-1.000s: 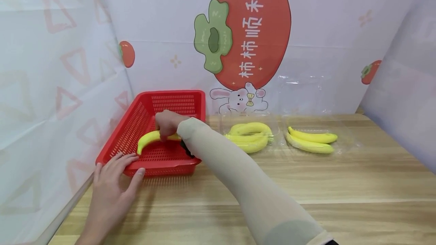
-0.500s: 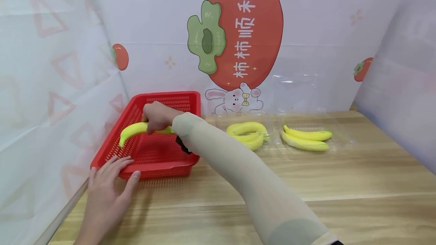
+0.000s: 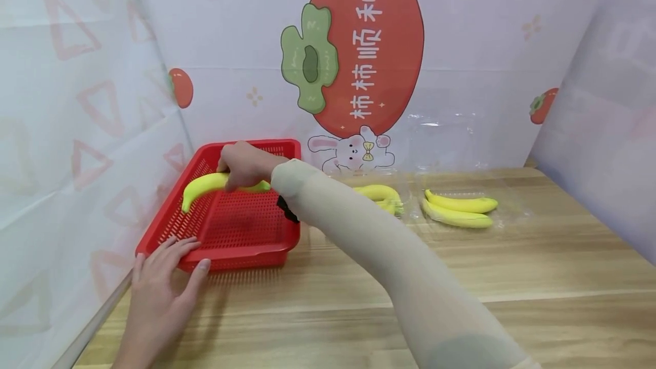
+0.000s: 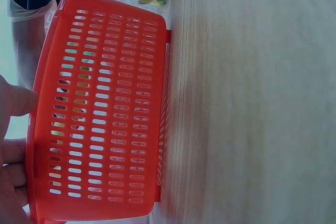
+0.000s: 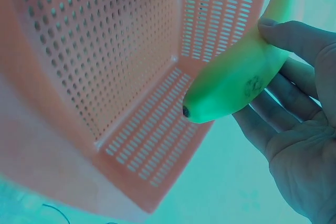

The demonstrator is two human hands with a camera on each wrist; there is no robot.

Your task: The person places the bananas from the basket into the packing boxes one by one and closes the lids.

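Over the red plastic basket [image 3: 233,252], my right hand [image 3: 246,163] grips a yellow banana [image 3: 202,185] around its middle. In the right wrist view, the thumb lies on one side of the banana [image 5: 231,85] and fingers lie behind it; its dark-tipped end points toward the basket's perforated floor [image 5: 121,40]. My left hand [image 3: 163,295] rests on the basket's near left corner, fingers laid over the rim and thumb spread out in front. The left wrist view shows that thumb [image 4: 21,100] touching the rim beside the slotted wall [image 4: 105,103].
Right of the basket, a clear plastic box [image 3: 402,184] holds curved bananas [image 3: 381,191], partly hidden by my right forearm. Another clear box [image 3: 504,187], its lid raised, holds two bananas [image 3: 458,212]. A printed cloth wall [image 3: 215,33] stands behind, with side walls left and right.
My right hand has lifted the banana higher above the basket floor, shifting it left and then farther back. The left hand keeps its place on the rim. The head view has turned slightly right.
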